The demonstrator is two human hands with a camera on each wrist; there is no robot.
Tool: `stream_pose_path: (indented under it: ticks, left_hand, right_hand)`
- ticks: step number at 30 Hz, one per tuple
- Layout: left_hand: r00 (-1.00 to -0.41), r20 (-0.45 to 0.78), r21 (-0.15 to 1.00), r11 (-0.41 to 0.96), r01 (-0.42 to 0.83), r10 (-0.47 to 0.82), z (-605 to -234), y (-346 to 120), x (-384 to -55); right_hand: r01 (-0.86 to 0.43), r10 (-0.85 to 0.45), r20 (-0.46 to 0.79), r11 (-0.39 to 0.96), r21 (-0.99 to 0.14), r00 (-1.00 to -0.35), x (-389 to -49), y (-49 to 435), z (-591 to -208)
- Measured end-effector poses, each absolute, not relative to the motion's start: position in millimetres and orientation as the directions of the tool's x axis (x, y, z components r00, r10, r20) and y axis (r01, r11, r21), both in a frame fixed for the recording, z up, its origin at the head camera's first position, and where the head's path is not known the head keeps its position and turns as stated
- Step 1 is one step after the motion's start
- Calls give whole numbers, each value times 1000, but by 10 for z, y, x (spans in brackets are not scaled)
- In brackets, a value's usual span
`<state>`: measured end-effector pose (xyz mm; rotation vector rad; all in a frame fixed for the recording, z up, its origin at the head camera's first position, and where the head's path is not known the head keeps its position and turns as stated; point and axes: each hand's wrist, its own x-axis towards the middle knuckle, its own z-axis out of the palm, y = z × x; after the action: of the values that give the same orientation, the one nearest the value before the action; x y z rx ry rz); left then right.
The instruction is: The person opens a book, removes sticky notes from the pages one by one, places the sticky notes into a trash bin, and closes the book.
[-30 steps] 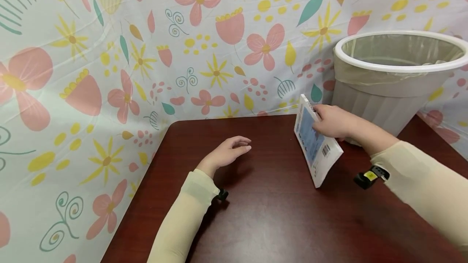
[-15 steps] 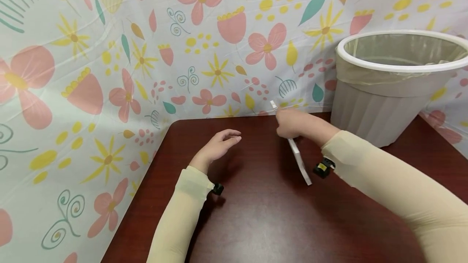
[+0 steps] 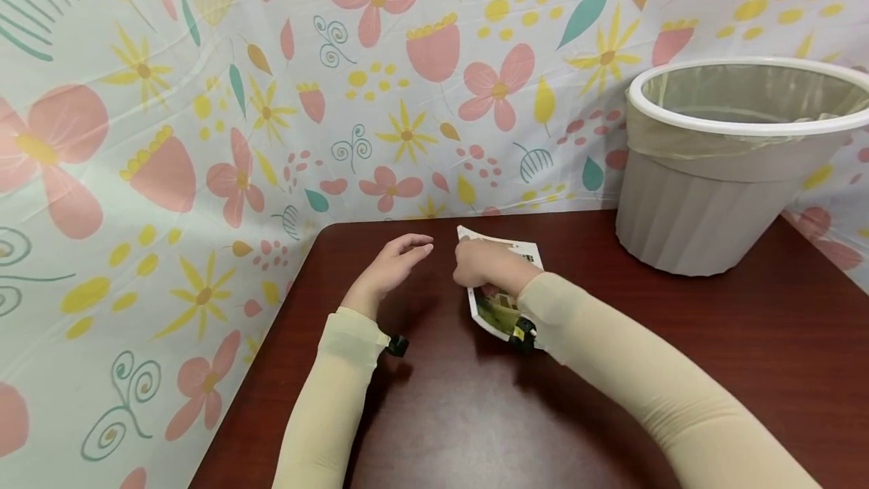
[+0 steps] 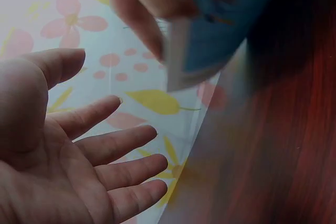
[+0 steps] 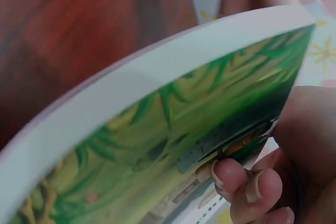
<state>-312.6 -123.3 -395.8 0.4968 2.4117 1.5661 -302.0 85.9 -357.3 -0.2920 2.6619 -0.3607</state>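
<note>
A thin picture book (image 3: 498,314) with a green illustrated cover is held a little above the table by my right hand (image 3: 490,264). In the right wrist view, thumb and fingers (image 5: 256,184) pinch one edge of the book (image 5: 173,108), whose white side bows in a curve. To its left, my left hand (image 3: 388,269) hovers with fingers loosely extended, holding nothing and apart from the book. The left wrist view has that palm (image 4: 79,150) turned up, while the book's blue other face (image 4: 226,35) hangs blurred nearby.
A dark red-brown wooden table (image 3: 434,413) lies beneath both hands. At the back right stands a grey waste bin (image 3: 699,210) with a white rim and a clear liner. A flower-patterned sheet (image 3: 285,96) hangs behind and along the left side.
My right hand has carried the book leftward from beside the bin, turning it so the green cover now faces up toward the head camera. The left hand has drifted slightly left and back.
</note>
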Motion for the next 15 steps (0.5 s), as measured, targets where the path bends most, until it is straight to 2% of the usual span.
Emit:
stream_pose_path:
  ticks: [7, 15]
  left_hand:
    - [-929, 10, 928, 343, 147, 370, -3939, -1274, -3135]
    - [-927, 3, 932, 335, 138, 374, -3946, -1298, -3138]
  right_hand:
    - [-90, -252, -447, 932, -352, -858, -3058, 645, -3994]
    - [-58, -234, -466, 931, -360, -854, -3067, 578, -4146]
